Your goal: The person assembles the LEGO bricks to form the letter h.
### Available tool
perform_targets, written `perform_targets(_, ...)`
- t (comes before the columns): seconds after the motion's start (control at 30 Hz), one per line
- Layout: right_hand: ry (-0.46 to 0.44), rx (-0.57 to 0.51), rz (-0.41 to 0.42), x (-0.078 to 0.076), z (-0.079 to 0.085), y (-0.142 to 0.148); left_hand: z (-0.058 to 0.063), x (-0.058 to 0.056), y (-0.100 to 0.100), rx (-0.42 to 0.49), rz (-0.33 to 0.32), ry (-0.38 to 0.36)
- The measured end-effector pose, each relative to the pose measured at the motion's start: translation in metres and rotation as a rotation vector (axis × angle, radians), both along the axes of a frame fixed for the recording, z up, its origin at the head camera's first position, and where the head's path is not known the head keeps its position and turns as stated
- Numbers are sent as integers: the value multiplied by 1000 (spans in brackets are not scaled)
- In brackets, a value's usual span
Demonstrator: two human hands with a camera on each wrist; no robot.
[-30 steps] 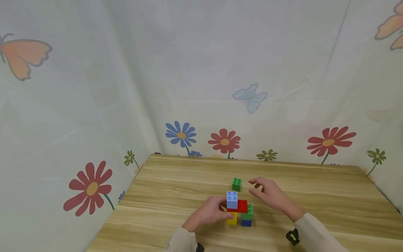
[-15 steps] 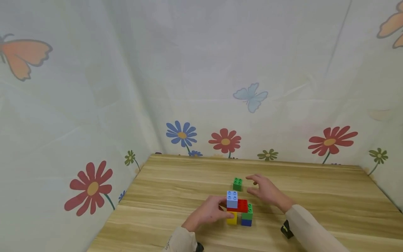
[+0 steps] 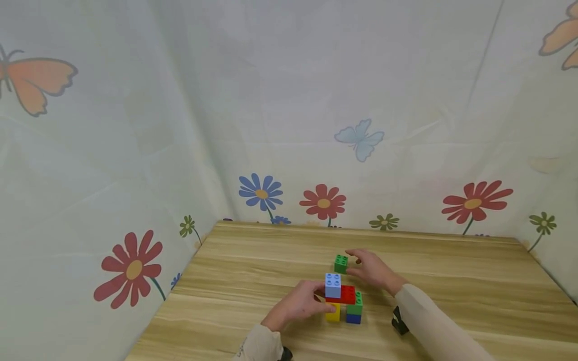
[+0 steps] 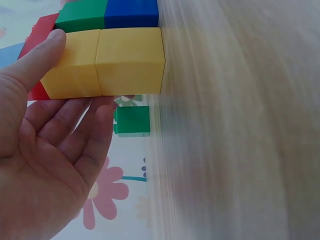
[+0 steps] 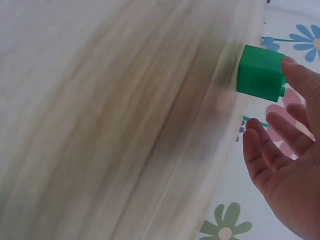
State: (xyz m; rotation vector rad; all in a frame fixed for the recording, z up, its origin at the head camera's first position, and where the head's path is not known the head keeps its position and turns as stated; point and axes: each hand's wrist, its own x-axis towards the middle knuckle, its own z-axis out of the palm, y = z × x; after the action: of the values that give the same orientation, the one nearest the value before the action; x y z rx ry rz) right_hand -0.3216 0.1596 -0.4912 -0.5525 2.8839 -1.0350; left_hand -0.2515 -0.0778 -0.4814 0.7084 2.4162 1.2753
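A small structure of toy building bricks stands on the table. Its left column has yellow bricks (image 4: 100,62), and a green brick (image 3: 354,308) sits on a blue brick (image 3: 354,319) at the right. A red brick (image 3: 348,295) bridges both columns, topped at the left by a light blue brick (image 3: 333,286). My left hand (image 3: 299,302) grips the yellow column, thumb on the near side and fingers behind. Farther back, a single green brick (image 3: 340,263) rests on the table. Beside its right side is my right hand (image 3: 372,271), fingers spread and thumb tip right at the brick (image 5: 261,73).
The wood-grain table (image 3: 253,250) reaches back to a pale curtain (image 3: 289,100) printed with flowers and butterflies. Dark wrist gear (image 3: 399,322) hangs below the right sleeve (image 3: 433,321).
My right hand has moved left, closer to the single green brick. The left hand and the brick structure have stayed in place.
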Motion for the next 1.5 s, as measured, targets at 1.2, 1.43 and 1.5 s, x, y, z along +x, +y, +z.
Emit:
perform_targets(1.2, -24, -7, -13, -1, -6, -8, -1, -1, 1, 3, -16, 9)
perform_targets(1.43, 17, -18, 19, 13, 11, -2, -2, -1, 0, 29, -26, 15)
perform_targets(1.5, 16, -22, 26, 16, 16, -1, -1, 0, 0, 35, -23, 17)
